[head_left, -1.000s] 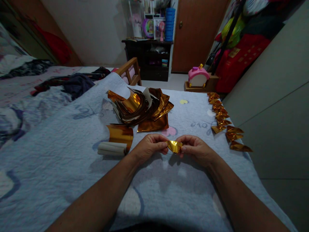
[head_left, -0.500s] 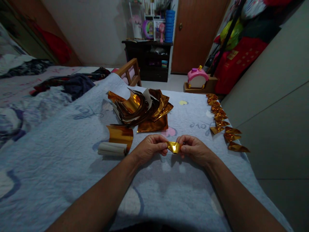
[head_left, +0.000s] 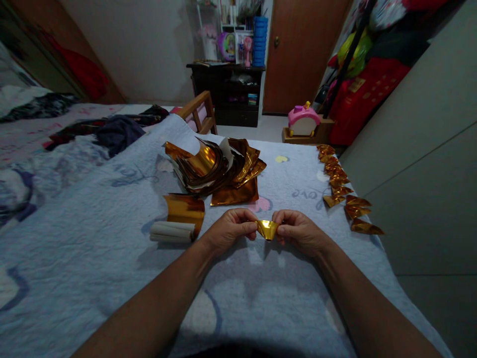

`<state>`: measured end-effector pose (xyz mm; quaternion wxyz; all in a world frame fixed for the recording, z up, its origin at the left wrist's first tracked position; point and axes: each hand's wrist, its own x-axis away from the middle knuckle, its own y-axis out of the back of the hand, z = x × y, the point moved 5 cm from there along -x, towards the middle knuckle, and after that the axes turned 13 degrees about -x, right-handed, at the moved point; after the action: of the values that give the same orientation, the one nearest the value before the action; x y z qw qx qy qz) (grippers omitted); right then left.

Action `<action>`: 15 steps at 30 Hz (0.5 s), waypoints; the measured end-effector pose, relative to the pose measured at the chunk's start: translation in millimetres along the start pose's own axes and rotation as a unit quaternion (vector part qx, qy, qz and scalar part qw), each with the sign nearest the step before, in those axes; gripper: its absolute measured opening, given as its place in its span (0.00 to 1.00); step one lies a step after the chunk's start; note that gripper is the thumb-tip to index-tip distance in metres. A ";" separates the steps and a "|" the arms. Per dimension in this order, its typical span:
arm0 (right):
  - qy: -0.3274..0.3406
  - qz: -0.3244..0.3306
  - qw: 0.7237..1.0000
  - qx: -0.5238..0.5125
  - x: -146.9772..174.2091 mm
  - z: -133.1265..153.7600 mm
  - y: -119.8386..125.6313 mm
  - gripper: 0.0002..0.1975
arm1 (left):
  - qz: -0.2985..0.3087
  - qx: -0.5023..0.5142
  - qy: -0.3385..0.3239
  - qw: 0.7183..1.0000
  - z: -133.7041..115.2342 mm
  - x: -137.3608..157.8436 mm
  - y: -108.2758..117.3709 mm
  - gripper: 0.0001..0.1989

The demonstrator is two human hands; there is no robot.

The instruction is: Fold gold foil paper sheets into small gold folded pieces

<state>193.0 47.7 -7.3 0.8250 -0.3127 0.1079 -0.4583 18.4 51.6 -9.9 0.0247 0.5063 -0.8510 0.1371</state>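
Between my two hands is a small folded piece of gold foil paper (head_left: 267, 230), boat-like in shape and shiny. My left hand (head_left: 236, 227) pinches its left end between thumb and fingers. Its right end is pinched by my right hand (head_left: 296, 228). Beyond my hands lies a fanned, curled stack of gold foil paper sheets (head_left: 204, 164). Closer, by my left forearm, rests a rolled gold sheet (head_left: 184, 209) with a pale rolled part (head_left: 171, 231) at its front. Several folded gold pieces (head_left: 337, 176) sit in a row along the right edge.
Everything lies on a pale blue quilt (head_left: 112, 258) covering a bed. Crumpled clothes (head_left: 119, 133) are at the left. Past the far edge stand a wooden rail (head_left: 199, 109), a dark cabinet (head_left: 223, 94) and a pink toy (head_left: 303, 119). A pale panel (head_left: 428, 174) borders the right side.
The folded gold piece has tilted slightly, so its shine has shifted. Both hands keep their pinch on its ends, and the view has moved a little.
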 end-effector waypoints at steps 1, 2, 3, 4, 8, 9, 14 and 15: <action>0.001 -0.001 1.000 0.002 0.0 0.0 0.4 0.15 | 0.000 -0.002 -0.003 1.000 -0.1 0.0 0.0 0.16; 0.003 -0.001 1.000 0.003 -0.1 -0.1 0.4 0.15 | 0.000 -0.004 -0.006 1.000 -0.2 -0.2 -0.1 0.16; 0.005 -0.001 1.000 0.005 -0.2 -0.1 0.3 0.15 | -0.001 -0.007 -0.009 1.000 -0.1 -0.4 -0.1 0.16; 0.006 -0.001 1.000 0.007 -0.3 -0.1 0.0 0.15 | -0.002 -0.009 -0.011 1.000 0.1 -0.6 0.0 0.16; 0.011 -0.004 1.000 0.024 -0.8 0.6 -2.0 0.16 | -0.007 -0.013 -0.011 1.000 1.7 -1.4 0.8 0.16; 0.012 -0.004 1.000 0.028 -0.9 0.9 -2.4 0.16 | -0.007 -0.014 -0.009 1.000 2.1 -1.5 1.0 0.16; 0.021 -0.014 0.999 0.033 -1.4 3.0 -1.8 0.16 | -0.005 -0.014 -0.008 1.000 0.6 -0.6 0.4 0.16; 0.026 -0.016 0.999 0.032 -1.6 3.7 -1.5 0.16 | -0.006 -0.014 -0.007 1.000 -0.5 -0.2 0.0 0.16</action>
<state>192.8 50.0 -3.6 0.8239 -0.2762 0.1093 -0.4826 18.4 51.9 -9.4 0.0270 0.5115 -0.8502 0.1212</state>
